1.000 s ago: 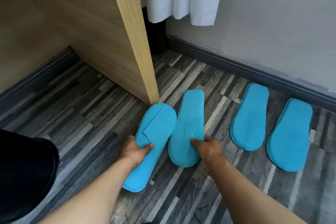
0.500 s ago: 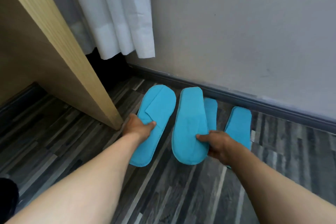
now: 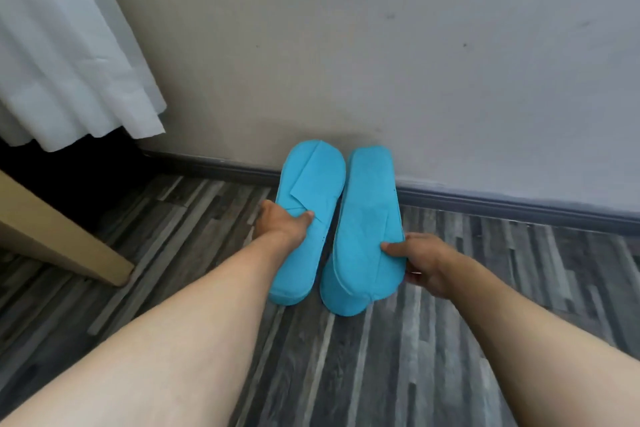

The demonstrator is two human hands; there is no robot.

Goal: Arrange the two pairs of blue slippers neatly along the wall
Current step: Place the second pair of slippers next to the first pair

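Note:
Two flat blue slippers are held up side by side in front of the grey wall (image 3: 381, 45). My left hand (image 3: 282, 222) grips the left slipper (image 3: 311, 184) at its left edge, thumb on top. My right hand (image 3: 420, 262) pinches the right slipper (image 3: 367, 232) at its right edge. A second blue layer peeks out under the right slipper's heel (image 3: 341, 302). Both toes point at the dark skirting board (image 3: 502, 204). The other pair is hidden behind these.
A white curtain (image 3: 69, 55) hangs at the upper left over a dark gap. A light wooden panel (image 3: 59, 236) stands on the floor at the left. The striped grey wood floor (image 3: 381, 357) runs to the skirting board.
I have carried both slippers to the right and lifted them toward the wall. The view has swung right, so the wooden panel now sits at the far left and the other pair is covered.

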